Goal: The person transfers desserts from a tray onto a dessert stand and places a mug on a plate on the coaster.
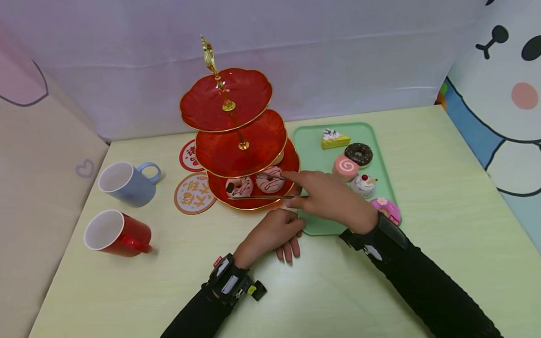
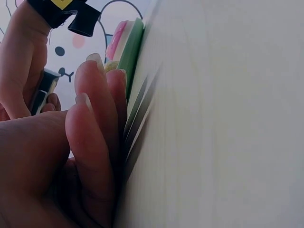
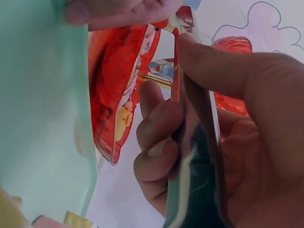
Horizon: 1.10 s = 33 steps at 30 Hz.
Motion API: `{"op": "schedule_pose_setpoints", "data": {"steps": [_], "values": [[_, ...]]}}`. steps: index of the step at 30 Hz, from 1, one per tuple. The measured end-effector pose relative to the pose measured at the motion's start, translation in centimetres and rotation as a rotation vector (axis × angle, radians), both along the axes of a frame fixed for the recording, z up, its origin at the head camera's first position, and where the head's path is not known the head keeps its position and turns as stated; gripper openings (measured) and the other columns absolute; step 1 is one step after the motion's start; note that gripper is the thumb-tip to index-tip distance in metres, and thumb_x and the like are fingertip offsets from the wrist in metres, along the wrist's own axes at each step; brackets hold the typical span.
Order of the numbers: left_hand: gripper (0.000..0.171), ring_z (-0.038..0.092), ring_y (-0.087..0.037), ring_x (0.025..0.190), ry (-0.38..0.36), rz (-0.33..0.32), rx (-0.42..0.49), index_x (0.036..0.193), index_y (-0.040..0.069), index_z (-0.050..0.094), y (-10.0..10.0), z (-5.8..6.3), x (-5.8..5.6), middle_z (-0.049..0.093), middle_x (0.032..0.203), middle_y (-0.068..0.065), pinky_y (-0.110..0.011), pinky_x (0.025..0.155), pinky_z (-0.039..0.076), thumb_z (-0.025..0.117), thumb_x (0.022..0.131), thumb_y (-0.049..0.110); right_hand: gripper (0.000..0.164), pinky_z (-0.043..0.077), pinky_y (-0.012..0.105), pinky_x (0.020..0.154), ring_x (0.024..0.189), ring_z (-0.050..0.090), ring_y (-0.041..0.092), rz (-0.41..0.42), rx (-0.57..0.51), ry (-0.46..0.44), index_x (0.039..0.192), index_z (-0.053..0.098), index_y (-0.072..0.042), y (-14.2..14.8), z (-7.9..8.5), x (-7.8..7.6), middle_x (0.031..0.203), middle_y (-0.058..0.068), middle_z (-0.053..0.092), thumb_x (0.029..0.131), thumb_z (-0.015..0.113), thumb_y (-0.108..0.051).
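My right hand [image 1: 327, 199] grips a pair of metal tongs [image 3: 197, 185], fingers wrapped round one side and thumb on the other. The tong arms are spread over the bottom tier of a red, gold-rimmed three-tier stand [image 1: 245, 145]. Two drizzled donuts, a left one [image 1: 239, 188] and a right one [image 1: 270, 181], lie on that tier; one tong arm crosses the right donut in the head view, the other passes along the near rim. My left hand [image 1: 274, 233] rests on the table by the tray's near left corner, fingers loosely bent and holding nothing.
A green tray [image 1: 311, 137] at right bears a cake slice [image 1: 335, 139], a chocolate donut [image 1: 358, 154], a pink swirl roll [image 1: 345, 167], a cream cake [image 1: 363, 185] and a pink donut [image 1: 386, 209]. At left stand a blue mug [image 1: 132, 186] and a red mug [image 1: 130, 238], near round coasters [image 1: 194, 193].
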<state>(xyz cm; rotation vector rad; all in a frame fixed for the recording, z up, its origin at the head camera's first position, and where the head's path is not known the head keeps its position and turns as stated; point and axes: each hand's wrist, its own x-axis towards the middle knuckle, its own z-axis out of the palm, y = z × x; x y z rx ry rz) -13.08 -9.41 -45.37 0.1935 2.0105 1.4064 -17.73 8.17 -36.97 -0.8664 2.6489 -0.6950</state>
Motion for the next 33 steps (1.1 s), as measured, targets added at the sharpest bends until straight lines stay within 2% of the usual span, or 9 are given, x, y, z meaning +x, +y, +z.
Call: {"op": "schedule_pose_setpoints", "data": {"steps": [8,16,21,24,30,33], "values": [[0.032,0.071,-0.033,0.051,0.01,0.0,-0.004,0.086,0.002,0.065,-0.1,0.0,0.2,0.074,0.068,-0.014,-0.033,0.042,0.055,0.048,0.105,0.021,0.069,0.052,0.033,0.064,0.082,0.062,0.016,0.02,-0.008,-0.014,0.157,0.053,-0.01,1.1,0.7,0.1,0.101,-0.001,0.069,0.096,0.08,-0.03],[0.032,0.071,-0.034,0.052,0.016,0.006,-0.017,0.086,0.003,0.065,-0.2,-0.1,0.3,0.074,0.069,-0.012,-0.032,0.042,0.054,0.047,0.104,0.023,0.07,0.048,0.034,0.06,0.067,0.056,0.014,0.024,0.024,-0.079,0.158,0.052,-0.013,3.0,1.7,-0.1,0.097,-0.005,0.068,0.096,0.08,-0.03],[0.033,0.072,-0.035,0.054,0.007,0.007,-0.01,0.087,0.003,0.065,-0.1,-0.1,0.3,0.075,0.07,-0.013,-0.031,0.043,0.055,0.048,0.105,0.024,0.068,0.045,0.035,0.061,0.062,0.053,0.015,0.029,-0.014,-0.104,0.157,0.054,-0.013,4.7,2.4,-0.4,0.096,-0.006,0.069,0.096,0.08,-0.028],[0.032,0.072,-0.035,0.054,0.0,0.013,-0.005,0.087,0.003,0.065,-0.1,-0.1,0.3,0.075,0.07,-0.013,-0.03,0.043,0.054,0.049,0.106,0.024,0.067,0.045,0.036,0.062,0.067,0.054,0.016,0.026,-0.051,-0.139,0.155,0.056,-0.011,5.9,3.0,-0.7,0.096,-0.005,0.071,0.096,0.081,-0.027],[0.033,0.072,-0.035,0.054,-0.005,0.018,-0.015,0.087,0.003,0.066,-0.1,0.0,0.3,0.075,0.07,-0.013,-0.03,0.043,0.055,0.05,0.106,0.024,0.065,0.048,0.038,0.066,0.081,0.057,0.02,-0.004,-0.05,-0.198,0.153,0.059,-0.011,8.5,4.3,-1.1,0.102,-0.002,0.07,0.095,0.082,-0.03],[0.033,0.072,-0.035,0.055,-0.005,0.021,-0.019,0.087,0.003,0.067,-0.1,-0.1,0.3,0.075,0.07,-0.013,-0.03,0.043,0.055,0.05,0.106,0.024,0.07,0.048,0.038,0.067,0.082,0.057,0.021,-0.034,-0.036,-0.222,0.155,0.056,-0.008,9.6,4.8,-1.4,0.096,0.002,0.066,0.095,0.082,-0.033]]}}
